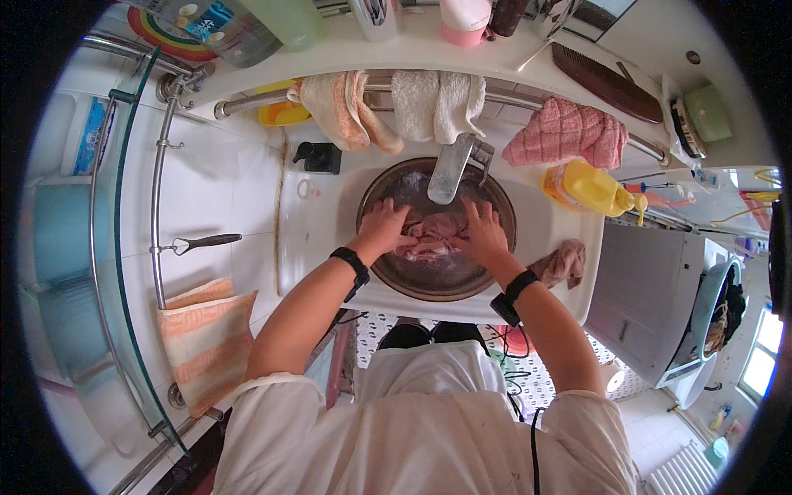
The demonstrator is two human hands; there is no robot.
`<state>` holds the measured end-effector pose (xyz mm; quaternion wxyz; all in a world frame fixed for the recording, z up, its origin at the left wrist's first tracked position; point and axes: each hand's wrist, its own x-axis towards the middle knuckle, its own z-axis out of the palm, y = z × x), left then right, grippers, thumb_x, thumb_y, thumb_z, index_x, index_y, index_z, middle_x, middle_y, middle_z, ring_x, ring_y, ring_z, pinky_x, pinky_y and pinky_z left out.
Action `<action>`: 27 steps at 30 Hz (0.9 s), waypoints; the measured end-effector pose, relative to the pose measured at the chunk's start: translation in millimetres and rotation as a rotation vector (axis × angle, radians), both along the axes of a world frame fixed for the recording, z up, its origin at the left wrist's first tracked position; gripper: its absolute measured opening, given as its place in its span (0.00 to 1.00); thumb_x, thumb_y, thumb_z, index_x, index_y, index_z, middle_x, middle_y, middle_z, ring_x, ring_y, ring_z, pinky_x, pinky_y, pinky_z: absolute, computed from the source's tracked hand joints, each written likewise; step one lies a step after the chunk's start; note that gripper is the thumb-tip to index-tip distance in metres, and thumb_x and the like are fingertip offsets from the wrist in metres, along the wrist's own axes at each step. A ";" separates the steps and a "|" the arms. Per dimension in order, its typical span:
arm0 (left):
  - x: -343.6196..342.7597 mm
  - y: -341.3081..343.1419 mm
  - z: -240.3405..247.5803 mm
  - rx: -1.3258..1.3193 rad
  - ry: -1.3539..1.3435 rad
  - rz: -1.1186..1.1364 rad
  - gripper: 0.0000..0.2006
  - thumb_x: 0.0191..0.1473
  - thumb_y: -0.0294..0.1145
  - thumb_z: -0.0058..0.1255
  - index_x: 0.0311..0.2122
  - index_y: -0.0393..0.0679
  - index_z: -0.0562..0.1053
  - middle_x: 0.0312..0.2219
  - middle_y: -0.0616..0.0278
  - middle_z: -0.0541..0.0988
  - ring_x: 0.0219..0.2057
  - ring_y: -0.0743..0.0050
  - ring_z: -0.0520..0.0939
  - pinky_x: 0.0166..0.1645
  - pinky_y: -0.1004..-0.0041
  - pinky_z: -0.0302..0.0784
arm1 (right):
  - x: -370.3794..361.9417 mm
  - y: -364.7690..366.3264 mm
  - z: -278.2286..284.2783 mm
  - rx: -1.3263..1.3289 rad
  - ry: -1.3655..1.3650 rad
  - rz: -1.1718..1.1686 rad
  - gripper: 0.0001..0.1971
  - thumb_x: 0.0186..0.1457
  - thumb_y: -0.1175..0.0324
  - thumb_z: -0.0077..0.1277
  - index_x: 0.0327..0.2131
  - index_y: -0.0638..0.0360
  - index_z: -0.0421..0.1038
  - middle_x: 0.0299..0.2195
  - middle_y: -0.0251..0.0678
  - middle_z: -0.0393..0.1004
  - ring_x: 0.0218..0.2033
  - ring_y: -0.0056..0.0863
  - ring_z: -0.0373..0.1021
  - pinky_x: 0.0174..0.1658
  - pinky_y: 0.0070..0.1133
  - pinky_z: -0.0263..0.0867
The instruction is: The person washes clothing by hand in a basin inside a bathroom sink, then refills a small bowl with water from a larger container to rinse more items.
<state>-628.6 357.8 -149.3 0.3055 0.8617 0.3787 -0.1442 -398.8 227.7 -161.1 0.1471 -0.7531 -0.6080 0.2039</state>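
A bunched, wet, pinkish cloth lies in a round, dark-bottomed basin under the faucet. My left hand reaches over the basin's left side, its fingers spread and its thumb touching the cloth's left edge. Opposite it, my right hand is at the cloth's right edge, fingers apart and pointing away from me, thumb against the fabric. Both hands look open; their undersides are hidden. A dark band is on each wrist.
The basin sits in a white sink counter. To its right are a yellow pump bottle and a crumpled brownish cloth. Towels, including a pink one, hang from a rail below a crowded shelf. A black object stands at the back left.
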 end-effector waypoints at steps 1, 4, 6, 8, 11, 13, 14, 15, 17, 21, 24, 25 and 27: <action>4.3 0.9 3.6 0.079 0.090 -0.065 0.44 0.43 0.53 0.64 0.63 0.49 0.57 0.56 0.35 0.65 0.51 0.35 0.73 0.53 0.52 0.72 | -1.8 6.1 3.4 -0.137 0.005 0.010 0.41 0.42 0.58 0.66 0.60 0.44 0.55 0.49 0.48 0.60 0.52 0.53 0.62 0.49 0.42 0.68; 20.1 3.1 7.8 0.012 0.179 -0.135 0.50 0.38 0.55 0.67 0.65 0.51 0.55 0.60 0.31 0.58 0.56 0.30 0.68 0.57 0.52 0.69 | -4.5 21.9 6.3 -0.334 0.002 0.054 0.51 0.38 0.54 0.69 0.65 0.41 0.48 0.55 0.52 0.58 0.56 0.57 0.59 0.49 0.45 0.69; 24.7 -1.2 -0.9 0.005 0.230 -0.172 0.52 0.35 0.54 0.69 0.65 0.51 0.55 0.61 0.31 0.56 0.56 0.29 0.69 0.56 0.51 0.69 | -9.4 25.9 6.9 -0.395 -0.005 0.088 0.54 0.34 0.51 0.70 0.64 0.41 0.49 0.57 0.54 0.57 0.56 0.60 0.59 0.49 0.46 0.69; 26.8 -6.5 -12.9 -0.003 0.284 -0.209 0.54 0.32 0.53 0.71 0.65 0.51 0.55 0.62 0.31 0.54 0.55 0.28 0.69 0.56 0.50 0.70 | -18.5 31.0 11.5 -0.582 -0.142 0.189 0.54 0.32 0.47 0.71 0.64 0.39 0.51 0.59 0.54 0.56 0.58 0.61 0.57 0.47 0.52 0.68; 34.9 -17.5 -17.7 0.012 0.187 -0.223 0.55 0.26 0.49 0.74 0.61 0.43 0.58 0.56 0.34 0.64 0.48 0.33 0.75 0.50 0.51 0.75 | -26.6 22.8 -6.5 -0.551 -0.199 0.196 0.51 0.33 0.44 0.69 0.62 0.41 0.54 0.60 0.52 0.57 0.58 0.61 0.58 0.45 0.55 0.68; 31.5 -15.3 -32.5 -0.039 0.178 -0.186 0.50 0.28 0.48 0.73 0.59 0.47 0.62 0.53 0.39 0.69 0.48 0.38 0.77 0.50 0.52 0.76 | -30.3 30.2 0.2 -0.596 -0.134 0.196 0.48 0.33 0.44 0.69 0.59 0.43 0.59 0.59 0.52 0.57 0.58 0.61 0.58 0.45 0.53 0.69; 33.1 -12.6 -37.0 -0.083 0.159 -0.155 0.44 0.30 0.47 0.72 0.57 0.50 0.65 0.49 0.43 0.74 0.48 0.43 0.78 0.50 0.53 0.76 | -30.9 35.9 6.4 -0.637 -0.076 0.188 0.45 0.33 0.44 0.69 0.56 0.46 0.63 0.59 0.52 0.58 0.58 0.61 0.58 0.45 0.51 0.70; 32.7 -13.3 -40.7 -0.084 0.160 -0.155 0.44 0.30 0.47 0.72 0.57 0.50 0.65 0.49 0.43 0.74 0.48 0.43 0.78 0.50 0.53 0.76 | -33.4 36.6 4.8 -0.639 -0.075 0.188 0.45 0.33 0.44 0.69 0.56 0.46 0.63 0.59 0.52 0.58 0.58 0.61 0.58 0.45 0.51 0.70; 32.4 -19.0 -44.0 -0.005 0.094 -0.155 0.37 0.35 0.47 0.69 0.52 0.45 0.70 0.39 0.45 0.79 0.44 0.44 0.80 0.47 0.52 0.77 | -36.4 32.9 -0.4 -0.516 -0.165 0.224 0.36 0.36 0.46 0.67 0.50 0.49 0.70 0.54 0.51 0.66 0.55 0.54 0.65 0.45 0.44 0.72; 30.2 -24.1 -58.5 -0.047 0.057 -0.139 0.28 0.39 0.47 0.66 0.44 0.41 0.74 0.37 0.45 0.80 0.41 0.44 0.81 0.46 0.53 0.77 | -32.7 28.4 -22.5 -0.504 -0.024 0.209 0.31 0.38 0.47 0.65 0.46 0.50 0.73 0.47 0.50 0.73 0.48 0.47 0.71 0.44 0.38 0.73; 28.3 -26.6 -65.6 -0.066 0.077 -0.094 0.22 0.39 0.44 0.64 0.38 0.39 0.77 0.37 0.44 0.80 0.41 0.45 0.81 0.45 0.55 0.77 | -33.5 28.7 -32.3 -0.639 -0.010 0.237 0.31 0.39 0.46 0.64 0.46 0.52 0.73 0.42 0.49 0.76 0.44 0.44 0.74 0.44 0.36 0.73; 38.1 -26.7 -57.6 -0.126 0.109 -0.063 0.20 0.39 0.44 0.64 0.35 0.39 0.78 0.37 0.45 0.80 0.41 0.45 0.81 0.45 0.55 0.77 | -25.8 20.8 -52.2 -0.648 0.016 0.207 0.33 0.38 0.44 0.64 0.46 0.53 0.74 0.44 0.49 0.76 0.45 0.44 0.74 0.44 0.37 0.73; 44.8 -25.7 -42.9 -0.178 0.143 -0.030 0.18 0.40 0.43 0.64 0.32 0.39 0.79 0.38 0.45 0.80 0.41 0.44 0.81 0.44 0.55 0.77 | -21.4 15.5 -60.5 -0.650 0.041 0.179 0.35 0.37 0.42 0.64 0.46 0.55 0.74 0.45 0.49 0.75 0.46 0.45 0.74 0.44 0.37 0.72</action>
